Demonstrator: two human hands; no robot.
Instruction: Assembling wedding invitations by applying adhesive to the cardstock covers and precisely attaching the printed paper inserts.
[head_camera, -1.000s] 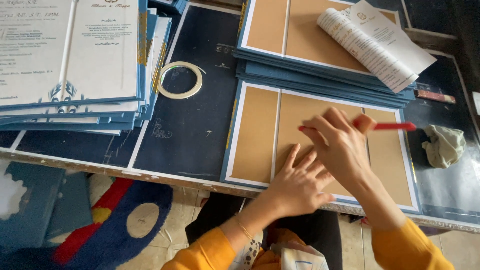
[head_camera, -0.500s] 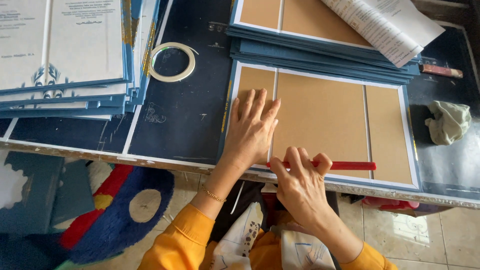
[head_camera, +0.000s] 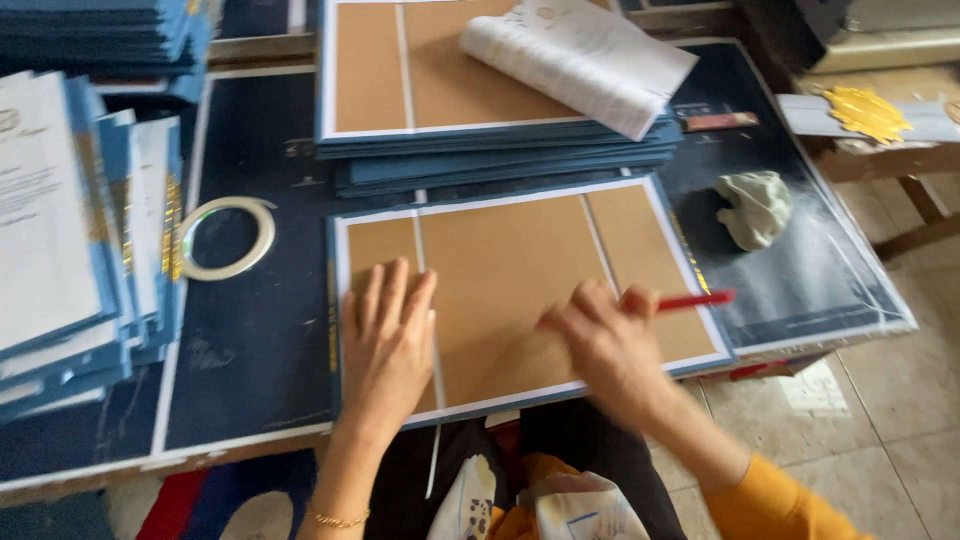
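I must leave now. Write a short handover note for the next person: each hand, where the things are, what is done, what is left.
Left hand: flat, palm down, on the open brown folder cover, over its left crease.
Right hand: holds a red pen-like tool over the cover's right side.
Nearby: tape ring to the left, crumpled cloth to the right, stack of covers behind with a paper bundle on top.
Done and left: cannot tell from this view.

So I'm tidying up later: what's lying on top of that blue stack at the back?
On the blue stack lies an open brown board cover, with a curled white paper sheaf over its right part. What the sheaf covers cannot be seen.
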